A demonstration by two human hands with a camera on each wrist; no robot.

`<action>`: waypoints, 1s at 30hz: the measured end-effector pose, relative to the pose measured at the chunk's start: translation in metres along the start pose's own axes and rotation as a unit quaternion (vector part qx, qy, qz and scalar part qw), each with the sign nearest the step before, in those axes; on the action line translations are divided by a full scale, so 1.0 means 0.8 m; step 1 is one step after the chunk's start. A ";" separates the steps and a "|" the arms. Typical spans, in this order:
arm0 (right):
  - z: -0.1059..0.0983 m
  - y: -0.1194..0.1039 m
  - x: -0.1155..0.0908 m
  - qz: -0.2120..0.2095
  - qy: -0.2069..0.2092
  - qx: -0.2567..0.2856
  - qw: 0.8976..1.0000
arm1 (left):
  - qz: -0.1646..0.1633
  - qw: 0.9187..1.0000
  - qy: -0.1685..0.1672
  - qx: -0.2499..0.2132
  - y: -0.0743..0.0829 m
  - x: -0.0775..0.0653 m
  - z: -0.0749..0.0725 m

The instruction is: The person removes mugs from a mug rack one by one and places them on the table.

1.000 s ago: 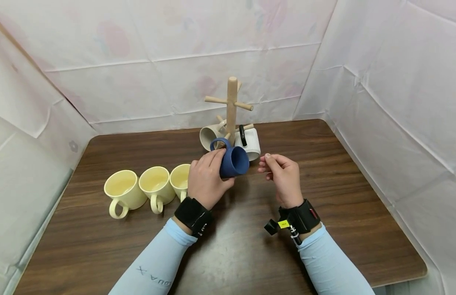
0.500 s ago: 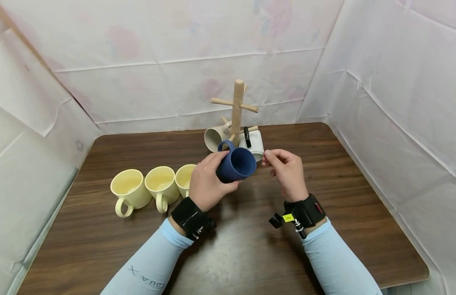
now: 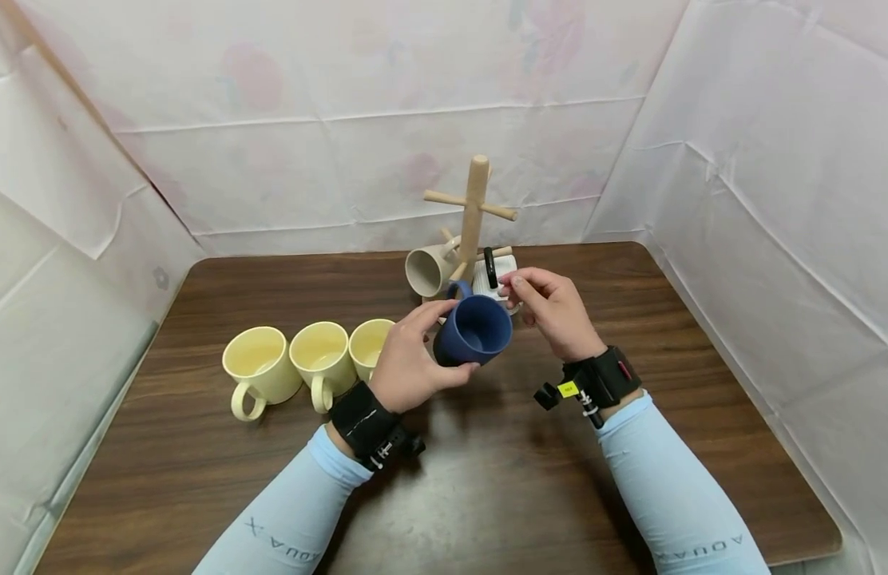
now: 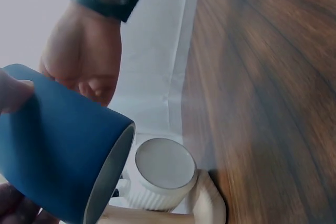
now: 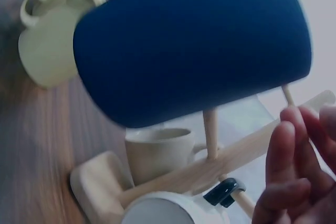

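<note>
My left hand (image 3: 413,363) grips a blue mug (image 3: 453,343) by its body, thumb below and fingers on the far side. The mug is tilted in front of a wooden mug tree (image 3: 475,212), its mouth toward the head camera and its handle pointing at the post. On the lower pegs hang a greyish-cream mug (image 3: 424,273) and a white ribbed mug (image 4: 152,198) with a black handle (image 3: 490,267). Thumb and fingers of my right hand (image 3: 559,315) are loosely bent, close to the blue mug's right side, overlapping the white mug in the head view. Nothing shows between them.
Three yellow mugs (image 3: 264,371) stand upright in a row on the left, handles toward the front. The brown wooden table (image 3: 458,495) is bounded by pale cloth walls (image 3: 760,200) at the back and sides. The tree's upper pegs (image 3: 444,197) carry no mugs.
The blue mug has swung so its mouth faces more toward the head camera. My right hand has moved up and inward, nearer the white mug. The view has shifted slightly.
</note>
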State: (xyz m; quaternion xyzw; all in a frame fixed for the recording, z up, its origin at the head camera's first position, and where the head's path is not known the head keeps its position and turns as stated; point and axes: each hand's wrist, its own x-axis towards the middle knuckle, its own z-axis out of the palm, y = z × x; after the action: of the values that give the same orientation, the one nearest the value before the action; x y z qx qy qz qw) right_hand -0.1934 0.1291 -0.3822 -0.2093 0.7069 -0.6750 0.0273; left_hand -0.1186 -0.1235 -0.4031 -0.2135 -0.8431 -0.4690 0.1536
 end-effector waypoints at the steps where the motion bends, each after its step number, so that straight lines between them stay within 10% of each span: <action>1: 0.000 0.000 0.006 -0.008 -0.018 -0.012 1.000 | 0.000 1.000 -0.003 -0.006 0.000 0.000 -0.001; 13: 0.005 -0.007 0.051 -0.056 -0.207 -0.094 0.972 | 0.016 0.997 -0.054 -0.043 -0.010 0.000 -0.012; 30: -0.002 -0.018 0.074 -0.045 -0.408 -0.169 0.896 | 0.026 0.987 -0.130 -0.093 -0.019 -0.005 -0.021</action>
State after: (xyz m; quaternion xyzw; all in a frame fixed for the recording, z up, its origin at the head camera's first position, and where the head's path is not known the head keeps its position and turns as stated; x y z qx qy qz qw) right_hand -0.2439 0.1109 -0.3537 -0.4989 0.7275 -0.4011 0.2471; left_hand -0.1215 -0.1461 -0.4075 -0.3073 -0.8031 -0.5094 0.0345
